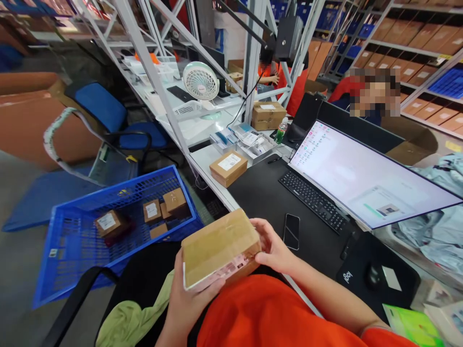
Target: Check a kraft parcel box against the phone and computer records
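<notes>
Between my two hands is a brown cardboard box, its upper face covered with shiny tape and a printed label along the side nearest me. My left hand grips its left end, thumb along the near side. On the right end, my right hand closes around the corner. The box hangs over my lap, just off the desk edge. Close by on the desk lie a smartphone and another taped carton with a white label.
Left of me, a blue plastic crate holds several small boxes. A keyboard, monitor and mouse occupy the desk's right. Metal frame posts rise behind the desk. Beyond the monitor is another person. A blue chair stands left.
</notes>
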`<state>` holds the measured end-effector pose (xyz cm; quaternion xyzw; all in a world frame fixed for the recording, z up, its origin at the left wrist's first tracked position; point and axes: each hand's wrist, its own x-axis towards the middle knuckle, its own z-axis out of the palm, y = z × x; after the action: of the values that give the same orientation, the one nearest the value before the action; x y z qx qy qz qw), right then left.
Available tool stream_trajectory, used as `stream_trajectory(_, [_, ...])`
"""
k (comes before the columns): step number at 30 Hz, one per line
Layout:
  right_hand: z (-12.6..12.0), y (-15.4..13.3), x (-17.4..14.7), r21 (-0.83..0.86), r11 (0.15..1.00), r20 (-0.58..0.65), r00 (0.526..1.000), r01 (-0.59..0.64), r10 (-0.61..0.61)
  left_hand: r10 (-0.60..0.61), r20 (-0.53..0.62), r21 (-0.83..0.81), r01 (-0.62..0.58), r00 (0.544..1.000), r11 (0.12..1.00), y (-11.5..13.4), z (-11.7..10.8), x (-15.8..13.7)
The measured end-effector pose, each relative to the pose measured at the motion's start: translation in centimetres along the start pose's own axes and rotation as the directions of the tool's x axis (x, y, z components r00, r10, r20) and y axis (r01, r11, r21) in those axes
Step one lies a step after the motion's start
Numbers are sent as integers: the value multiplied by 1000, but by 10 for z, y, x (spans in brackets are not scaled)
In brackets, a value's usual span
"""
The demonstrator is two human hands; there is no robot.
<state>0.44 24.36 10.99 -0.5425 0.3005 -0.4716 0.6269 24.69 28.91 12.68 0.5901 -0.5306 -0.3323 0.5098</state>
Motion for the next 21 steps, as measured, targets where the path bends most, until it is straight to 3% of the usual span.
stream_trajectory(2, [-30, 19, -5, -228, 972, -62, 997, -54, 40, -17, -53, 53, 20, 998, 998, -4, 1, 9])
stream_trajectory(3, [-49, 31, -9, -390, 911, -178, 982, -135, 70, -9, -78, 100, 17, 997, 995, -7, -2, 14])
stream_trajectory(4, [-68, 45, -14, -540, 790, -348, 932, -291, 105, 11, -106, 163, 6, 994, 987, -10, -6, 20])
stream_trajectory(5, [-87, 59, -18, -602, 595, -563, 812, -532, 155, 44, -127, 236, -13, 991, 972, -13, -11, 25])
stream_trajectory(6, [-104, 73, -23, -528, 356, -764, 614, -771, 197, 94, -137, 318, -46, 986, 947, -15, -17, 29])
stream_trajectory(7, [-118, 86, -27, -425, 251, -856, 476, -870, 200, 160, -135, 400, -94, 978, 912, -17, -22, 32])
stream_trajectory(9, [-136, 108, -35, -279, 124, -936, 298, -952, 185, 306, -108, 528, -206, 946, 824, -16, -29, 34])
stream_trajectory(10, [-140, 117, -38, -244, 99, -949, 259, -965, 181, 368, -89, 565, -258, 925, 784, -14, -31, 33])
stream_trajectory(12, [-143, 131, -42, -220, 66, -959, 228, -973, 167, 455, -56, 595, -336, 889, 730, -7, -34, 31])
stream_trajectory(16, [-149, 140, -47, -211, 76, -963, 220, -975, 153, 510, -38, 618, -381, 859, 688, 6, -36, 24])
stream_trajectory(19, [-159, 134, -52, -163, 154, -963, 191, -975, 191, 521, -65, 623, -374, 851, 687, 12, -41, 19])
stream_trajectory(21, [-163, 127, -57, -111, 261, -950, 180, -959, 256, 463, -118, 604, -306, 879, 736, 15, -44, 16])
